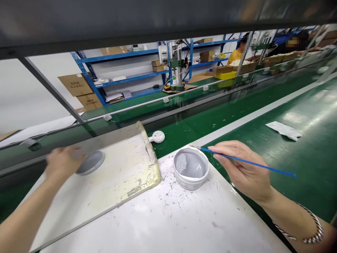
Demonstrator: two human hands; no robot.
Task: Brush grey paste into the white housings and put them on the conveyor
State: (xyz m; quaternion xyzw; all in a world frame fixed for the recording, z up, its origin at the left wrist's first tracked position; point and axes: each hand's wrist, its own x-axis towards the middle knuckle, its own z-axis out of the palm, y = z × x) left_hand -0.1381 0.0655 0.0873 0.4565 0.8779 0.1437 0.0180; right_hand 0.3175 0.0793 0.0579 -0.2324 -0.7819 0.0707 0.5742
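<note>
The right hand (243, 168) is closed in a pinch on a thin blue brush (252, 163), thumb and fingers pressed around the front part of its shaft, the long handle trailing out away from the white tub (191, 183). The brush tip lies at the tub's far rim, on the side nearest that hand. The tub stands upright and uncovered on the white desk (171, 221), with grey paste inside, and the hand is just beside it. On the other side of the tub lies a pale board (110, 189) with a yellowed, chipped edge, its near corner close to the tub. At the far end of that board from the tub rests a grey disc (91, 162), and the left hand (63, 161) is right at the disc's outer edge; the hand is blurred, so I cannot tell whether it grips the disc or how wide its fingers are. Beyond the tub, on the green belt (302, 147), sits a small white round part (158, 136), and well beyond the right hand lies a white wrapper (284, 129). A bracelet (313, 230) circles the right wrist.
</note>
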